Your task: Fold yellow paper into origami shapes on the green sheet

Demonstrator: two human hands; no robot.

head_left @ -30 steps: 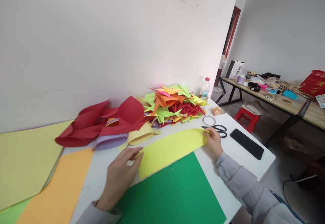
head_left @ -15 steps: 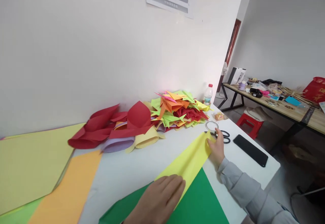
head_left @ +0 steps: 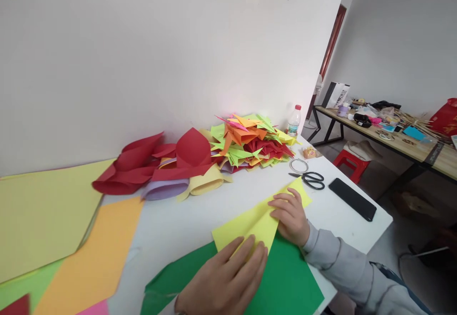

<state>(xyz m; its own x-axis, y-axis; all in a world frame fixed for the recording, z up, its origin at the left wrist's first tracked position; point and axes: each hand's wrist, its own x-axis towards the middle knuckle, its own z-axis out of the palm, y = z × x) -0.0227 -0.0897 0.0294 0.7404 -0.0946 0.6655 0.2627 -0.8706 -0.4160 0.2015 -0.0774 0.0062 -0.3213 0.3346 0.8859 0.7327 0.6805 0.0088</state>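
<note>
A folded piece of yellow paper (head_left: 246, 217) lies slanted on a green sheet (head_left: 291, 279), its far right end reaching past the sheet. My left hand (head_left: 228, 274) lies on the near part of the yellow paper, fingers stretched and apart. Toward the far end, my right hand (head_left: 291, 215) rests on the paper with its fingers spread; its thumb is hidden. Just beyond that end are black-handled scissors (head_left: 312, 180) and a thin wire ring (head_left: 299, 165). A black phone (head_left: 352, 199) lies to the right.
Folded multicoloured paper pieces (head_left: 246, 139) and curled red paper shapes (head_left: 194, 148) are heaped along the wall. Large pale yellow sheets (head_left: 46, 210) and an orange sheet (head_left: 96, 243) lie left. A bottle (head_left: 293, 121) stands at the back, near a small snack packet (head_left: 310, 152).
My right hand has drawn back from the paper's far tip and now lies across it with fingers spread. My left fingers have spread apart. The scissors are more exposed, and the view has tilted down.
</note>
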